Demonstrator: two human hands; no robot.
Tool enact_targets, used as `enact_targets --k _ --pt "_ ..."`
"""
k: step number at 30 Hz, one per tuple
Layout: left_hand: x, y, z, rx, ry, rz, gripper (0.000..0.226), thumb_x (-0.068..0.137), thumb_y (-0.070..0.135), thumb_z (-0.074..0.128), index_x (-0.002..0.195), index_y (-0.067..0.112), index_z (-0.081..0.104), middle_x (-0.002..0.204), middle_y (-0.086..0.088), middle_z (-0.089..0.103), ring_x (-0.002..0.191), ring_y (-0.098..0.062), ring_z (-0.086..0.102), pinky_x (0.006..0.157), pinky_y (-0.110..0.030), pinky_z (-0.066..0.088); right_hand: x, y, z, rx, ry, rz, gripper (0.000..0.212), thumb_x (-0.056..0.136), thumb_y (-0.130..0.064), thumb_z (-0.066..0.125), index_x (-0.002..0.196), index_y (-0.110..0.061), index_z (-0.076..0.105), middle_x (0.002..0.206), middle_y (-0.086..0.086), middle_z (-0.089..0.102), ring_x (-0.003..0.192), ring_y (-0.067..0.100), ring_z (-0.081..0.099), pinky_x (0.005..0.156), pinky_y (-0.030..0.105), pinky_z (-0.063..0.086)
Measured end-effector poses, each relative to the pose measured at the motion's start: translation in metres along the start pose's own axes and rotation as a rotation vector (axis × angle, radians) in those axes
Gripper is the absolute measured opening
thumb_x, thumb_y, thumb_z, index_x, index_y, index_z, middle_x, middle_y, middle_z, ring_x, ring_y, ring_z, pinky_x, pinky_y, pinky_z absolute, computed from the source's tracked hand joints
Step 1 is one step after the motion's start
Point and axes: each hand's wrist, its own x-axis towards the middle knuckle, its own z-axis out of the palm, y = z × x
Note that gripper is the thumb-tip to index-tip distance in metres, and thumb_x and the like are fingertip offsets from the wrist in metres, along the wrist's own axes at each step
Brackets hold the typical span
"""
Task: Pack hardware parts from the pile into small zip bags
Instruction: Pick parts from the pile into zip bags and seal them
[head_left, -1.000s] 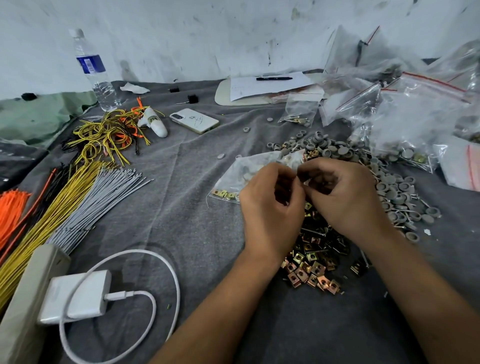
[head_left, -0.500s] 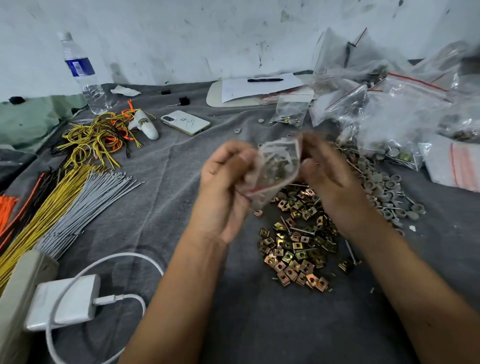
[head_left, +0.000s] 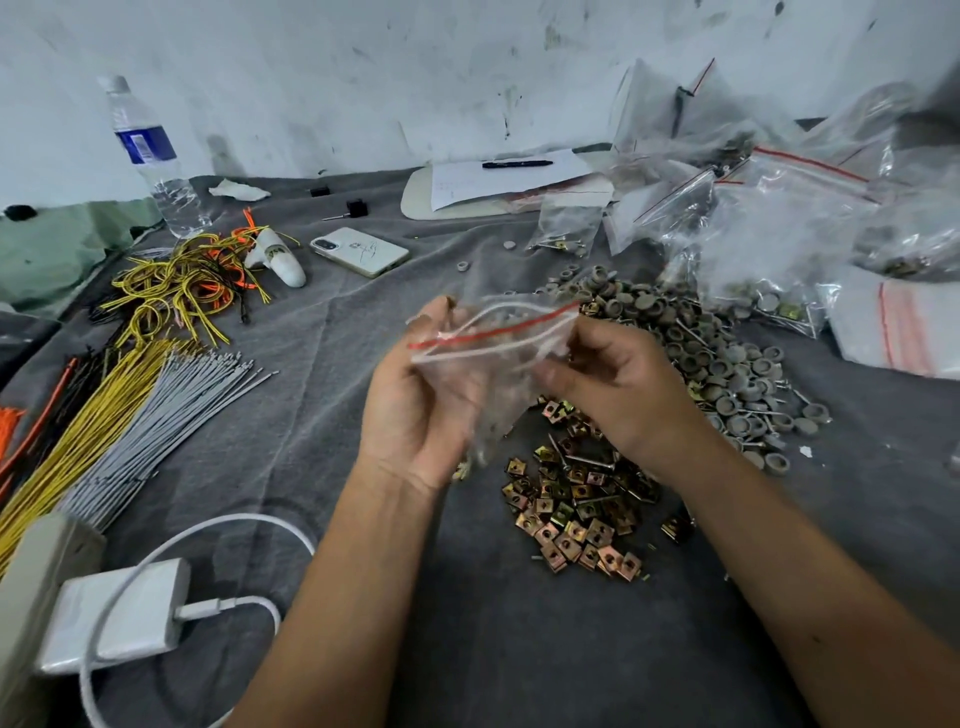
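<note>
- Two hands, raised above the grey cloth-covered table (head_left: 311, 415), hold one small clear zip bag with a red seal strip (head_left: 493, 343) between them.
- Left hand (head_left: 415, 410): palm turned up, fingers curled round the bag's left edge.
- Right hand (head_left: 618, 384): fingers pinch the bag's right side near its mouth, which gapes.
- The bag hangs over one pile of brass-coloured square clip nuts (head_left: 576, 499), too many to count; whether it has parts inside cannot be told through the blur.
- One pile of grey round caps (head_left: 727, 364) lies just right of the hands.
- Several larger clear bags (head_left: 769, 223) are heaped at far right.
- Left side: one clear plastic water bottle (head_left: 156, 161), one white phone (head_left: 358, 251), one white charger with cable (head_left: 114, 613), one bundle of grey wires (head_left: 171, 421).
</note>
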Motion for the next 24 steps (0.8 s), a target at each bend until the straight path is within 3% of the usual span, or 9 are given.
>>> enact_targets --k 3,5,7,10,14,16,18,21,24 --pt "0.004 -0.006 -0.011 0.507 0.103 0.113 0.037 0.109 0.031 0.04 0.113 0.005 0.066 0.115 -0.022 0.062 0.111 -0.036 0.058 0.101 -0.049 0.053 -0.002 -0.003 -0.004 0.105 0.149 -0.024 0.017 0.093 -0.028 0.068 0.103 -0.015 0.07 0.095 0.008 0.075 0.077 0.02 0.073 0.061 0.031 0.061" --pt "0.004 -0.016 -0.014 0.687 0.045 0.032 0.061 0.104 0.056 0.038 0.132 0.005 0.06 0.127 -0.023 0.062 0.117 -0.04 0.057 0.108 -0.058 0.045 -0.002 -0.003 -0.009 0.066 0.305 -0.037 0.018 0.096 -0.031 0.067 0.097 -0.013 0.066 0.082 0.005 0.072 0.06 0.012 0.067 0.046 0.023 0.052" --pt "0.003 -0.028 -0.015 0.843 -0.051 -0.097 0.069 0.097 0.067 0.043 0.137 0.013 0.057 0.128 -0.014 0.071 0.119 -0.034 0.067 0.106 -0.055 0.052 0.0 -0.002 -0.015 0.067 0.438 -0.055 0.011 0.099 -0.029 0.067 0.094 -0.019 0.065 0.076 0.003 0.07 0.053 0.01 0.064 0.04 0.02 0.046" --pt "0.002 -0.042 -0.02 1.059 -0.139 -0.133 0.048 0.091 0.038 0.07 0.131 0.012 0.06 0.118 -0.012 0.076 0.109 -0.033 0.073 0.099 -0.051 0.058 0.003 0.001 -0.021 0.073 0.565 -0.029 0.012 0.097 -0.035 0.068 0.087 -0.039 0.063 0.076 0.002 0.072 0.058 0.016 0.068 0.047 0.027 0.051" --pt "0.008 -0.043 -0.03 1.126 -0.089 -0.077 0.015 0.096 -0.004 0.067 0.11 0.001 0.066 0.097 -0.012 0.078 0.083 -0.02 0.075 0.074 -0.028 0.06 0.006 0.005 -0.026 0.095 0.592 -0.025 0.01 0.097 -0.04 0.066 0.088 -0.04 0.061 0.078 -0.001 0.073 0.056 0.015 0.063 0.048 0.027 0.048" --pt "0.009 -0.044 -0.029 1.055 0.001 -0.077 0.015 0.099 -0.006 0.06 0.112 -0.004 0.066 0.098 -0.018 0.075 0.08 -0.021 0.072 0.072 -0.03 0.062 0.007 0.007 -0.027 0.038 0.559 0.037 0.015 0.094 -0.056 0.061 0.092 -0.041 0.061 0.084 -0.009 0.073 0.066 0.009 0.068 0.056 0.028 0.055" --pt "0.009 -0.043 -0.029 0.951 0.071 -0.072 0.015 0.101 -0.004 0.057 0.114 -0.006 0.066 0.102 -0.023 0.072 0.082 -0.026 0.071 0.077 -0.036 0.062 0.008 0.009 -0.025 -0.052 0.46 0.112 0.031 0.093 -0.063 0.057 0.09 -0.034 0.067 0.085 -0.016 0.074 0.075 0.004 0.071 0.065 0.019 0.057" --pt "0.011 -0.042 -0.029 0.886 0.117 -0.051 0.016 0.103 0.003 0.058 0.114 -0.006 0.066 0.11 -0.027 0.073 0.092 -0.034 0.068 0.088 -0.045 0.059 0.007 0.013 -0.022 -0.202 0.363 0.157 0.037 0.099 -0.049 0.06 0.08 -0.02 0.072 0.075 -0.003 0.074 0.07 0.021 0.072 0.064 0.037 0.062" --pt "0.012 -0.04 -0.028 0.87 0.13 -0.014 0.01 0.103 0.004 0.059 0.102 -0.003 0.066 0.092 -0.017 0.078 0.077 -0.021 0.074 0.064 -0.029 0.063 0.005 0.014 -0.023 -0.247 0.45 0.135 0.031 0.104 -0.036 0.058 0.078 -0.023 0.068 0.063 -0.006 0.067 0.051 0.008 0.062 0.05 0.028 0.053"
